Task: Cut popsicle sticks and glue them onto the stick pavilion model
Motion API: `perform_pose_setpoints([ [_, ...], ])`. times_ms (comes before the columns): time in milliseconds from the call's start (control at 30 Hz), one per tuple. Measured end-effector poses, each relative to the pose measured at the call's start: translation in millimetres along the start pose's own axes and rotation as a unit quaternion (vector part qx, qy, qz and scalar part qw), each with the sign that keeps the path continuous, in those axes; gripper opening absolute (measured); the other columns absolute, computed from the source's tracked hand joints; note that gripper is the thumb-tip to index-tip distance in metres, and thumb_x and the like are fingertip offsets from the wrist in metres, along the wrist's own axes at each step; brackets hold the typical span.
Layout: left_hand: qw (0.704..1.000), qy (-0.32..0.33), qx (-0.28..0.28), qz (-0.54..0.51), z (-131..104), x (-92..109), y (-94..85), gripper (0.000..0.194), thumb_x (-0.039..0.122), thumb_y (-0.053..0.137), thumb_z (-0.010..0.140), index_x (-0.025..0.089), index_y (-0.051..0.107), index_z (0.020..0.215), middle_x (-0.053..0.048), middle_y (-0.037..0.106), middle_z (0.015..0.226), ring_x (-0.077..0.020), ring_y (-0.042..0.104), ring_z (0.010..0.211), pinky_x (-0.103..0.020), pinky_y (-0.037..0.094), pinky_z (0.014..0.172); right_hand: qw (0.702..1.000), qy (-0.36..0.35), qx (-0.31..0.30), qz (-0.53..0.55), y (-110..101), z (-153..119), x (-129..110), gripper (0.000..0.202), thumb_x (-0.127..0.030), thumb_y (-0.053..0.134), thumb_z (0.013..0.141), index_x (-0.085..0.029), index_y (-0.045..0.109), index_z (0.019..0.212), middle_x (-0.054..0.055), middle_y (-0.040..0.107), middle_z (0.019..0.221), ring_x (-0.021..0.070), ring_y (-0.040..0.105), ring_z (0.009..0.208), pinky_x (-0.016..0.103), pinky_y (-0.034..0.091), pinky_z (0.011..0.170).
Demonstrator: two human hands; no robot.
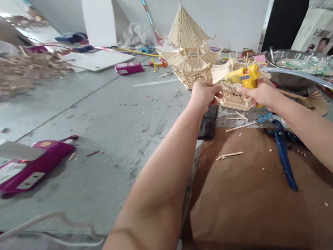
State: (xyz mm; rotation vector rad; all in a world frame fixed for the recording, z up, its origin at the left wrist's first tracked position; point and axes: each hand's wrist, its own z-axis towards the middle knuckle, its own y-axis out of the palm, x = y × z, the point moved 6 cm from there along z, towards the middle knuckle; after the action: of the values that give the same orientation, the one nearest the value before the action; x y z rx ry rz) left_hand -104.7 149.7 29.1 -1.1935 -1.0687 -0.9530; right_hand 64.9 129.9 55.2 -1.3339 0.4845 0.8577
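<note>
My right hand (259, 92) grips a yellow hot glue gun (239, 75), its nozzle aimed left at the stick models and a long clear glue stick (302, 76) trailing from its back. Just left of the nozzle, my left hand (205, 93) has its fingers pinched together; whatever is between them is too small to make out. Behind my left hand rises a pagoda model (189, 33) of thin wooden sticks with a pointed roof. Beneath the gun stands a lower stick structure (236, 101), partly hidden by my hands.
A phone (208, 123) lies under my left wrist. Blue-handled cutters (284, 153) and loose sticks (232, 154) rest on brown paper (249, 207). Purple power strips (32, 164) sit to the left, beyond them a stick pile (19, 73). A metal bowl (287, 79) stands at right.
</note>
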Motion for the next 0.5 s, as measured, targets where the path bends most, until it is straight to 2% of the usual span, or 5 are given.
perform_pose_setpoints([
  [167, 1.0, 0.004, 0.004, -0.022, 0.8, -1.0, 0.5, 0.018, 0.017, 0.058, 0.069, 0.009, 0.055, 0.053, -0.002, 0.059, 0.048, -0.0036, 0.04, 0.026, -0.016, 0.028, 0.031, 1.0, 0.0, 0.0, -0.011, 1.3, 0.6, -0.5, 0.028, -0.044, 0.06, 0.07, -0.017, 0.054, 0.07, -0.003, 0.047, 0.05, 0.0067, 0.04, 0.034, 0.021, 0.031, 0.034],
  [500, 0.998, -0.014, -0.011, -0.058, 1.8, -3.5, 1.7, 0.015, 0.016, 0.057, 0.069, 0.01, 0.055, 0.056, -0.003, 0.06, 0.051, -0.0044, 0.042, 0.029, -0.017, 0.03, 0.033, 1.0, -0.002, 0.0, -0.002, 1.0, 0.6, -2.2, 0.024, -0.04, 0.06, 0.07, -0.016, 0.056, 0.073, -0.003, 0.048, 0.051, 0.0067, 0.04, 0.032, 0.022, 0.032, 0.034],
])
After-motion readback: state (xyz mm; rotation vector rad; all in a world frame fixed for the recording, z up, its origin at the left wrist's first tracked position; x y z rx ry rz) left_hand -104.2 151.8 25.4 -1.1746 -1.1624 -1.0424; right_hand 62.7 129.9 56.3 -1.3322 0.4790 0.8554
